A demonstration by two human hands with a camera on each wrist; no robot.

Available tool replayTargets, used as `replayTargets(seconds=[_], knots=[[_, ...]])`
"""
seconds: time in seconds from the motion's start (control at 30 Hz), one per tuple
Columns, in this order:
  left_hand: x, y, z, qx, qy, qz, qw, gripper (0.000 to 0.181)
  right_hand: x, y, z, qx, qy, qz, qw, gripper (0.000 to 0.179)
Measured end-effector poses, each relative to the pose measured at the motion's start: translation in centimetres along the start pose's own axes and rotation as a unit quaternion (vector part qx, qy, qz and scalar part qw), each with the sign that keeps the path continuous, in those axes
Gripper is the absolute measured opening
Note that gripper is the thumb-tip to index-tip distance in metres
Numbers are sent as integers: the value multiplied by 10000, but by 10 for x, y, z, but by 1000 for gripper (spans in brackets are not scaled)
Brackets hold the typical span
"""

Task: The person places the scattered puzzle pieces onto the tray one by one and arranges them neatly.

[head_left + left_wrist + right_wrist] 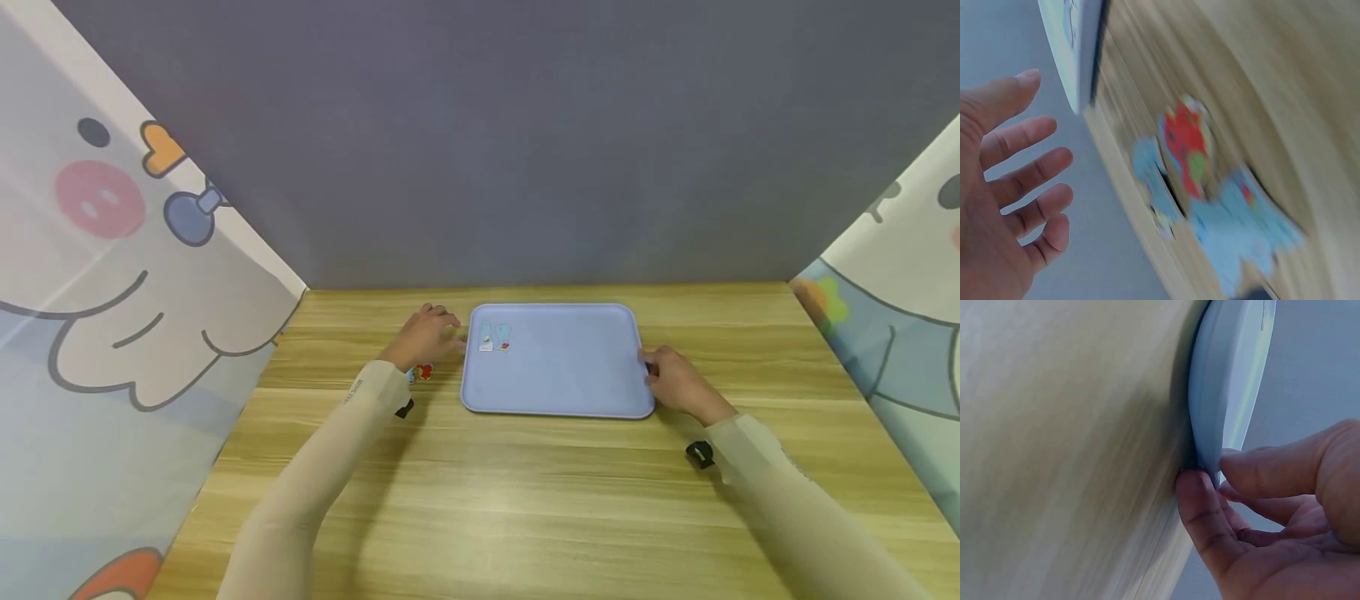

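A pale blue rectangular tray [570, 358] lies on the wooden table, with two small cut-out pieces [495, 337] at its upper left. My right hand [673, 379] pinches the tray's right rim. In the right wrist view, the thumb [1272, 472] is on the rim and a fingertip [1196, 484] sits under the edge. Beside the tray's left rim, my left hand [426, 335] holds nothing, its fingers spread and slightly bent. Below it lie several loose pieces: a red one [1186, 140] and light blue ones [1229, 219], blurred in the left wrist view.
The table [495, 500] meets a grey wall [525, 142] at the back. Cartoon-printed panels [112, 250] flank both sides. Black wrist devices [701, 454] show under the sleeves.
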State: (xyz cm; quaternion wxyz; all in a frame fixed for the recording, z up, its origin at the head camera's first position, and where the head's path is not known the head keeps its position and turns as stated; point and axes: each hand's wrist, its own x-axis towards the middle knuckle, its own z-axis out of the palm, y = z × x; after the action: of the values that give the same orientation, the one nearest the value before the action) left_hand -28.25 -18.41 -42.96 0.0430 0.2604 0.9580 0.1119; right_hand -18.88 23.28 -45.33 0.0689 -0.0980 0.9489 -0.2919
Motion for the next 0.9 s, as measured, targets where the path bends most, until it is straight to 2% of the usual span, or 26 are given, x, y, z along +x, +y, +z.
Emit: replayTargets(seconds=[0.2,0.37,0.53,0.9], knots=[[-21,-19,-4,-335,142,37,9993,38,0,0,1,-11,57,-26,10000,47],[-33,-28,-6,-400,12,-58,9992,39,-1,0,1,55,58,-39,10000,47],[-41,-32,-6,-421,-45,-137,9990,44,-1,1,1,66,67,-65,9999,47],[-53,-43,0,-518,103,-134,9985,49,-2,1,0,211,91,-156,9996,46]])
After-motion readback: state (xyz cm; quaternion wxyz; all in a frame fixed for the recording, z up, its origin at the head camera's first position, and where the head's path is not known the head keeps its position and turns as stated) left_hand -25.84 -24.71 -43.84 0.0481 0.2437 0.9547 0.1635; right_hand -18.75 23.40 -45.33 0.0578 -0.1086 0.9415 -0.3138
